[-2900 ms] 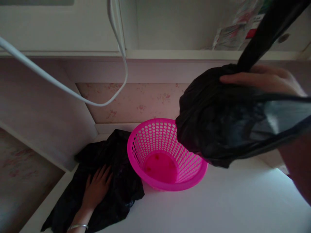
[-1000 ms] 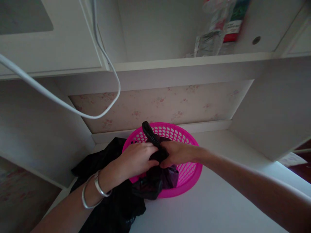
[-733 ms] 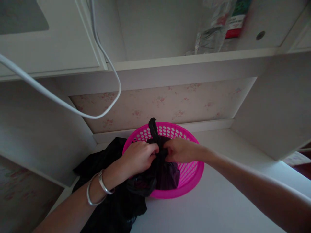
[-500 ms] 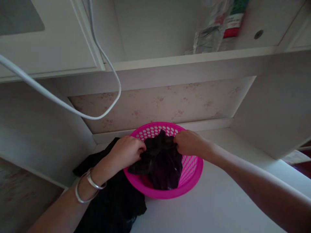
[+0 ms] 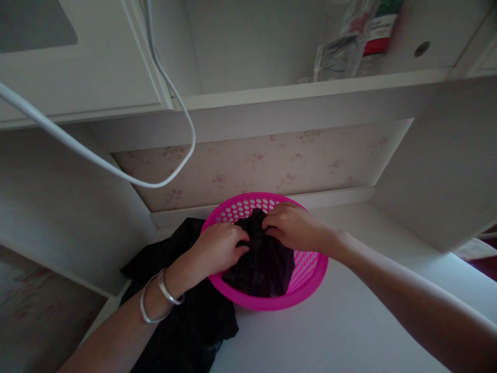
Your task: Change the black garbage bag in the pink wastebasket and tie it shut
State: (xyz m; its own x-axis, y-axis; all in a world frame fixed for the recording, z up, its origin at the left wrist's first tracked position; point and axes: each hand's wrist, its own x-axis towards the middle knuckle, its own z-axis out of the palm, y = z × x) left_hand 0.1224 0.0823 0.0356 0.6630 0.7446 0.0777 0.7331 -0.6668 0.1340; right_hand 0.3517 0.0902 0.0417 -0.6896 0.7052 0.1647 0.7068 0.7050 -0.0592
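Note:
A bright pink plastic basket (image 5: pixel 267 303) with round holes stands on the white surface. Inside it sits a dark plastic bag (image 5: pixel 267 269), bunched up and slightly glossy; what it may contain is hidden. My left hand (image 5: pixel 221 246), with two silver bangles on its wrist, pinches the bag's top on the left side. From the right, my right hand (image 5: pixel 289 225) grips the top edge of the same bag, its fingers bent inward. Both hands are over the basket, close together. More black plastic (image 5: pixel 194 316) lies crumpled beside the basket, partly under my left forearm.
A white cable (image 5: pixel 155 184) loops down in front of the cabinet door (image 5: pixel 93 77) at upper left. Above the floral wall panel (image 5: pixel 256 160), an open shelf holds clear packaging (image 5: pixel 337 54) and a bottle with a red and green label (image 5: pixel 382 31). White side panels flank the surface.
My hands have come closer together over the bag, the left moving right and the right moving left. The bag's top is gathered more narrowly between them.

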